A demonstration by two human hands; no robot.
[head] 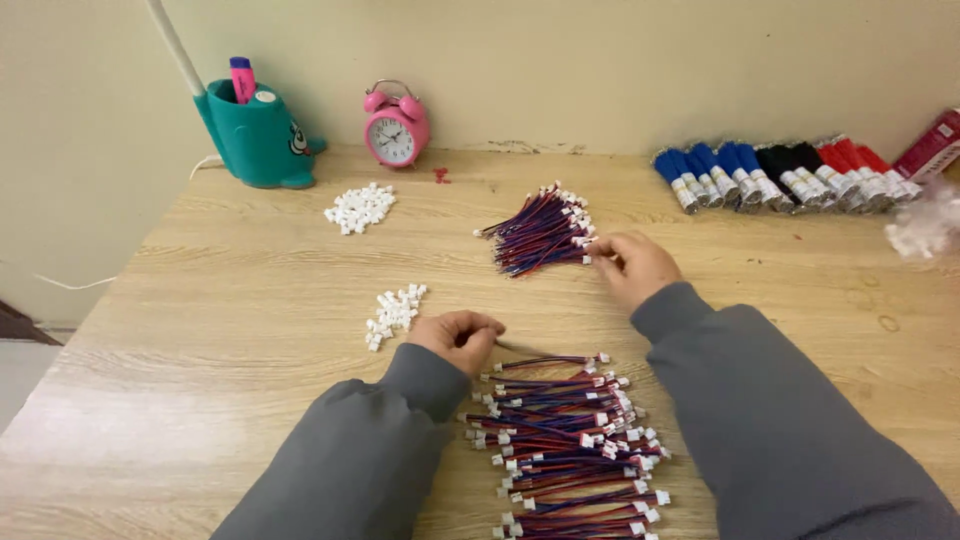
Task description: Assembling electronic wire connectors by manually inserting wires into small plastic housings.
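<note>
Fingers of the right hand [632,266] are pinched on the wire bundle [540,232] at 12 o'clock; 1 wire is best drawn singly. Left hand [458,338] is curled shut, grip hidden.

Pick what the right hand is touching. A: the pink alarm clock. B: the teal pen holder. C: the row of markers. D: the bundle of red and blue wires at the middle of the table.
D: the right hand has its fingertips on the white-plug end of the bundle of wires.
</note>
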